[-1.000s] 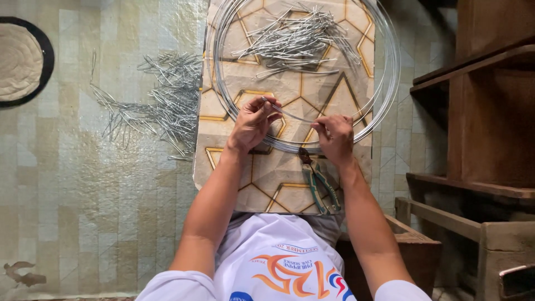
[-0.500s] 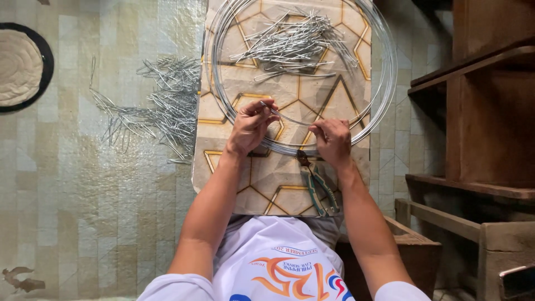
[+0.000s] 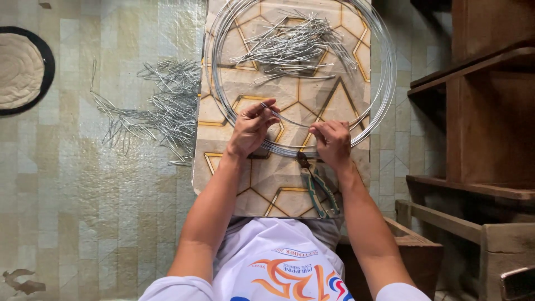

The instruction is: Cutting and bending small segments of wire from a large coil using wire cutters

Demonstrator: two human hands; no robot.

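Steel wire, thin and silvery, is what both hands are on. Left hand [image 3: 251, 129] has thumb & fingers pinched together on a short wire piece [image 3: 278, 116] that runs across toward the right hand [image 3: 332, 142]; right hand's fingers are curled and closed on the other end of it, w/ knuckles up. Both hands sit over the near arc of a big wire coil [image 3: 384, 83] (several loops, roughly round) lying flat on a patterned board [image 3: 290, 184], cream w/ gold and dark lines.

Beyond the hands, inside the coil, is a heap of cut wire pieces [image 3: 295, 44], all about the same length. Out past the left hand, off the board on the tiled floor [image 3: 83, 195], lies a second, looser heap of bent wires [image 3: 161, 108]. Just under the right wrist, on the board's near part, are pliers [image 3: 319, 189] w/ greenish handles, not touched by either hand.

Far out from the left hand, a round woven mat w/ dark rim [image 3: 22, 69] sits on the floor. On the right hand's side stand dark wooden shelves [image 3: 479, 100]. Person wears a white shirt [image 3: 278, 262] w/ a coloured print.
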